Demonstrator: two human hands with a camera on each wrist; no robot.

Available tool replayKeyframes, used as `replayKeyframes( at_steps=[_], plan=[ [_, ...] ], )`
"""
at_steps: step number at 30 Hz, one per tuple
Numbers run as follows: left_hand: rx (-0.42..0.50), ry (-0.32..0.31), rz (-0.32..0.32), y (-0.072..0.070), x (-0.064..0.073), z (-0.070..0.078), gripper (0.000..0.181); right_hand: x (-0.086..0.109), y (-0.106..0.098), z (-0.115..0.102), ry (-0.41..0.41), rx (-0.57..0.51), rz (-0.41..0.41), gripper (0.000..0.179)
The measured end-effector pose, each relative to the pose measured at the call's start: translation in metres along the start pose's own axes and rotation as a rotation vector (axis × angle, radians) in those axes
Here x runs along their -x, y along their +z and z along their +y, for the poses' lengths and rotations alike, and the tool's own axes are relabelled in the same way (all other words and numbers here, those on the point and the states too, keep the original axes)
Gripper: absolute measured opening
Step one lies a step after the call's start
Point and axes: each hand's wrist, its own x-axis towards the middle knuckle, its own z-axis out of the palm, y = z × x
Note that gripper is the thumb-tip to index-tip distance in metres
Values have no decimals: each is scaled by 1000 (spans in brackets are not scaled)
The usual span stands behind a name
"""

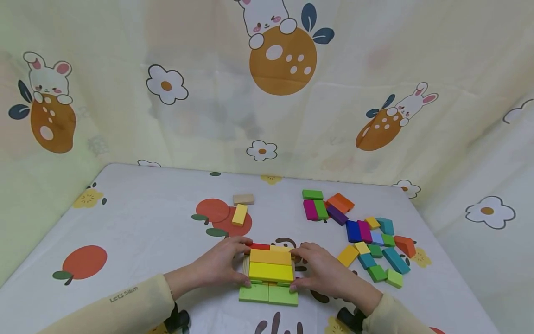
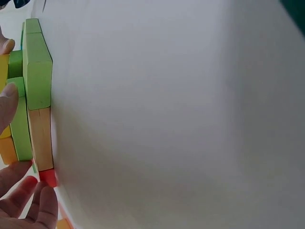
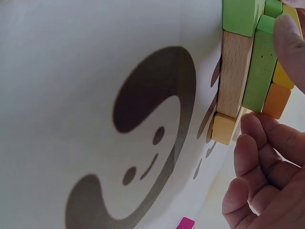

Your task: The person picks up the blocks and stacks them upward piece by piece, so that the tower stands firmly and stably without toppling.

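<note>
Between the two hands stands a low structure of stacked blocks. Its front is a row of light green blocks (image 1: 253, 293), and a yellow block (image 1: 271, 272) and an orange-yellow block (image 1: 270, 256) lie across the top. Thumb in front and fingers behind, my left hand (image 1: 221, 262) pinches the ends of a green block (image 2: 20, 129) at the left side. My right hand (image 1: 319, 273) likewise pinches a green block (image 3: 260, 67) at the right side. Below each lies a plain wooden block (image 3: 235, 74). A red block (image 1: 260, 247) shows at the back.
Many loose coloured blocks lie to the right, among them a blue block (image 1: 353, 231) and a teal block (image 1: 396, 260). Behind the structure are a tan block (image 1: 244, 199) and a yellow block (image 1: 239, 215). A patterned curtain (image 1: 200, 125) hangs behind the table (image 1: 137, 218).
</note>
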Motion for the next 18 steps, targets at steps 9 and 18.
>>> replayKeyframes(
  at_steps=[9, 18],
  plan=[
    [7, -6, -4, 0, 1, 3, 68, 2, 0, 0, 0, 7, 15, 80],
    [6, 2, -7, -1, 2, 4, 69, 2, 1, 0, 13, 3, 15, 81]
  ],
)
